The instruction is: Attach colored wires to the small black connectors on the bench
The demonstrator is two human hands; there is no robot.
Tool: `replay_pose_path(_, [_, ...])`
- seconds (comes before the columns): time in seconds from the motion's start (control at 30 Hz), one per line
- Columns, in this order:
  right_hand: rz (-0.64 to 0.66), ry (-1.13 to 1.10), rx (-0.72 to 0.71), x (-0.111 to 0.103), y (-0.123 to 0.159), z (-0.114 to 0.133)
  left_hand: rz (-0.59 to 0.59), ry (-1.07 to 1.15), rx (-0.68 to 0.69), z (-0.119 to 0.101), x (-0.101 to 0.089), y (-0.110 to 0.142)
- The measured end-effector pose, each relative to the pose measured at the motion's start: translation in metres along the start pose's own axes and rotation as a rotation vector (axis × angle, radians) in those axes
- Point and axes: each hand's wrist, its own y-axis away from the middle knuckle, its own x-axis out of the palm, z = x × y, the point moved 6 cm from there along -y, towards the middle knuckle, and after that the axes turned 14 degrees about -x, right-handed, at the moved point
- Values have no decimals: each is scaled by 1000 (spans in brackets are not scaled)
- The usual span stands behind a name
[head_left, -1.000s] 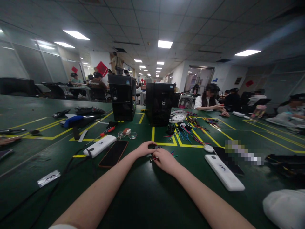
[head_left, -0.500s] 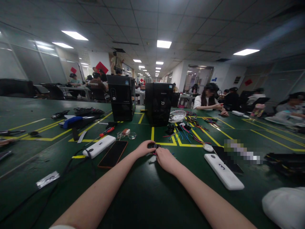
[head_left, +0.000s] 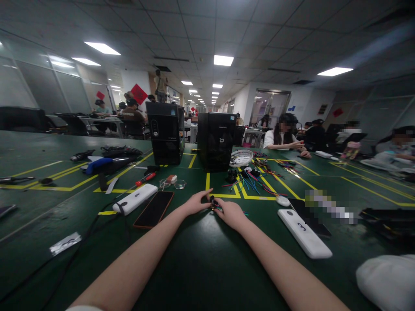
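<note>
My left hand (head_left: 198,202) and my right hand (head_left: 231,212) meet over the green table. Between their fingertips is a small black part with coloured wires (head_left: 212,202), too small to make out fully. My left thumb touches it while the left index finger stretches out above. The right fingers pinch it from the other side, and blue and pink wire ends stick out beyond that hand. Farther back on the right lies a bunch of similar black pieces with red and blue wires (head_left: 248,177).
Two black computer towers (head_left: 165,134) stand behind the hands. A phone (head_left: 154,209), a white power bank (head_left: 135,199), glasses (head_left: 179,184) and a red screwdriver (head_left: 145,179) lie left. Another power bank (head_left: 304,233) and a white basket (head_left: 241,158) are right. A co-worker (head_left: 283,134) sits across.
The right hand has shifted slightly right and turned, so the black part and its wires show more. My left index finger has straightened. The metallic piece seen below the hands no longer shows there.
</note>
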Motion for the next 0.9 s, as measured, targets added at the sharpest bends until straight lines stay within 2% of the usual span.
replay_pose_path(0.17, [39, 30, 163, -5, 4, -30, -11, 21, -69, 0, -2, 1])
replay_pose_path(0.33, [137, -1, 479, -14, 28, -90, 13, -15, -88, -4, -2, 1])
replay_pose_path(0.5, [140, -49, 773, -19, 57, -136, 26, -2, -99, -7, -3, 2])
replay_pose_path(0.67, [81, -86, 931, -19, 74, -159, 43, -4, -114, -7, -1, 1])
replay_pose_path(0.9, [44, -95, 987, -22, 87, -175, 22, -11, -93, -6, -1, 0])
